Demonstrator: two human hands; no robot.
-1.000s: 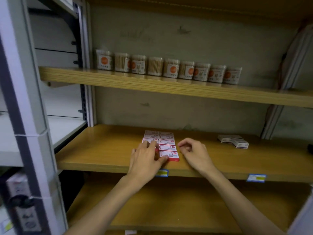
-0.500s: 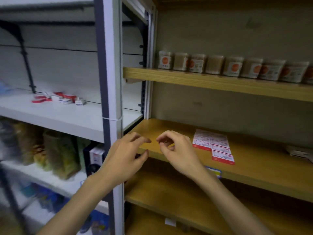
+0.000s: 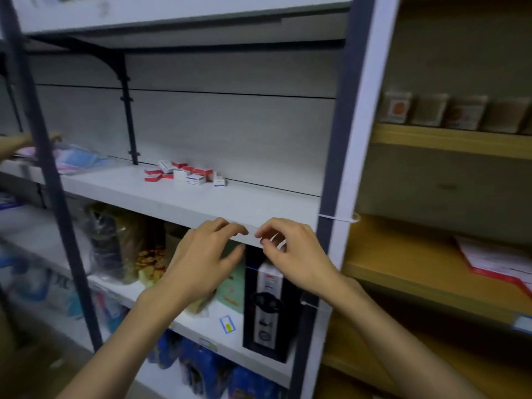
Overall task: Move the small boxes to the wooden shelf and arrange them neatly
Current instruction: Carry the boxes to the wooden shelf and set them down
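Note:
Several small red-and-white boxes lie in a loose pile at the back of the white metal shelf. My left hand and my right hand hover side by side in front of that shelf's front edge, fingers loosely curled, holding nothing. At the right stands the wooden shelf, where a flat block of arranged red-and-white boxes shows at the frame's right edge.
A grey-white upright post separates the white shelf from the wooden one. Round jars line the upper wooden shelf. Bags and a dark carton fill the white shelf below. Another person's hand reaches in at the far left.
My view has swung left from the wooden shelf to the white shelf. Both hands left the arranged boxes and moved left, empty, to the white shelf's front edge.

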